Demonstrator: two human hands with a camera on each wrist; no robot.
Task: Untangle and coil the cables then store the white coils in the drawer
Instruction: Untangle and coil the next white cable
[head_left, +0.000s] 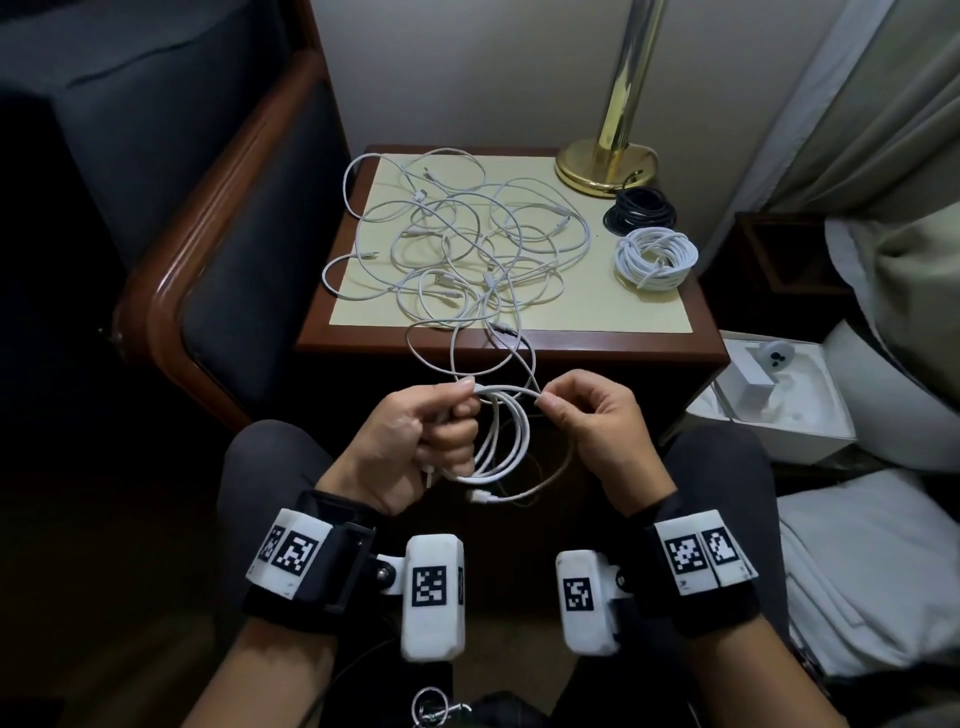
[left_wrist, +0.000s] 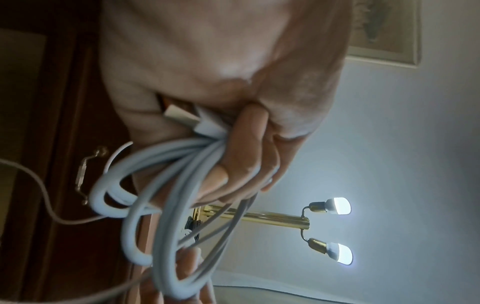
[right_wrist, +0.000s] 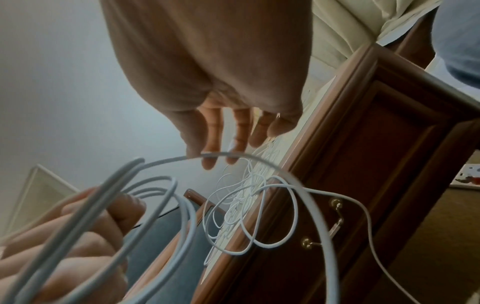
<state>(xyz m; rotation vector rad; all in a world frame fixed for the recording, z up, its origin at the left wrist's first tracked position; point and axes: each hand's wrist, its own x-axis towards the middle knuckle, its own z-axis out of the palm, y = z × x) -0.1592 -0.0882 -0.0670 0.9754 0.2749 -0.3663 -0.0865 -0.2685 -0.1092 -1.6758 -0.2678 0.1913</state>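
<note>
My left hand grips a half-wound white cable coil in front of the nightstand, its loops hanging below the fist. My right hand pinches the same cable's free strand between thumb and fingers, just right of the coil. That strand runs up to a tangle of white cables spread over the nightstand top. A finished white coil and a black coil lie at the top's right side. The drawer handle shows on the closed nightstand front.
A brass lamp base stands at the back right of the nightstand. A dark upholstered chair with a wooden arm is on the left. A white open box and folded bedding sit to the right.
</note>
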